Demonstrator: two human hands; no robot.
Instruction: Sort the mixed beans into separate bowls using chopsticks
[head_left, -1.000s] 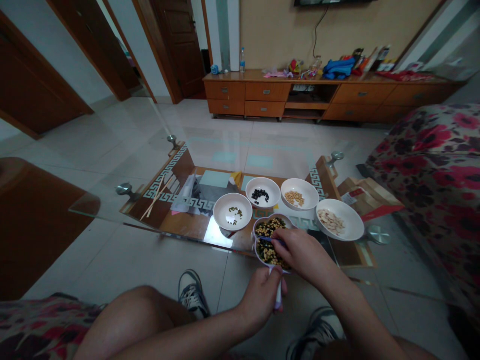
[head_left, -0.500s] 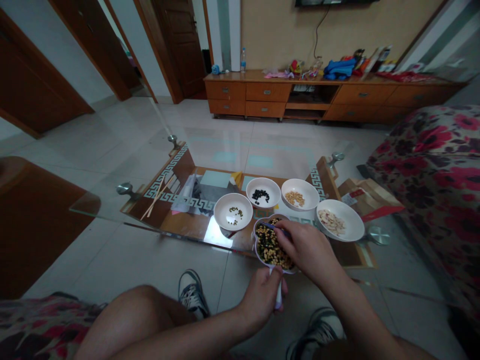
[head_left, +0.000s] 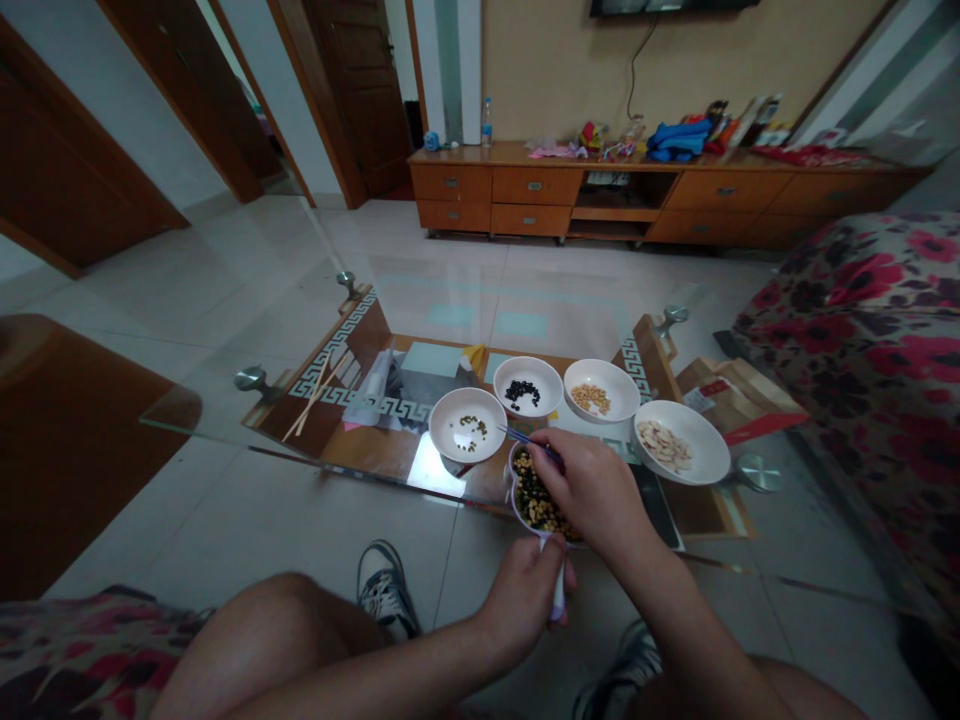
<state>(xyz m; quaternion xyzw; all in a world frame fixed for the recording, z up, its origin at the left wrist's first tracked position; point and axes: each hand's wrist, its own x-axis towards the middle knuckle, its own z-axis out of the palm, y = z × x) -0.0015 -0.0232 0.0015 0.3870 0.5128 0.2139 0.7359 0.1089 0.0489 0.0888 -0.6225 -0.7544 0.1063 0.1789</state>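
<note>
My left hand (head_left: 529, 585) is closed round the white and lilac handle of a flower-shaped bowl (head_left: 512, 500) filled with mixed beans. Over that bowl, my right hand (head_left: 592, 485) pinches a pair of dark blue tweezers (head_left: 525, 437). The tweezer tips point left and reach the right rim of a white bowl (head_left: 442, 440) with a few green beans; whether they hold a bean is too small to tell. Behind stand a white bowl (head_left: 551, 372) of black beans and a white bowl (head_left: 626, 380) of yellow beans. At the right, a white bowl (head_left: 709, 450) has pale, flat pieces.
The bowls stand on a glass table (head_left: 225, 400) with a wooden shelf below. Chopsticks (head_left: 311, 400) show at its left. A brown paper bag (head_left: 742, 395) is beyond the right bowl. A flower-patterned sofa (head_left: 862, 300) is at the right, a wooden cabinet (head_left: 457, 185) at the back.
My right hand has moved slightly left, bringing the tweezer tips from over the mixed beans to the rim of the green-bean bowl. My left hand stays on the handle.
</note>
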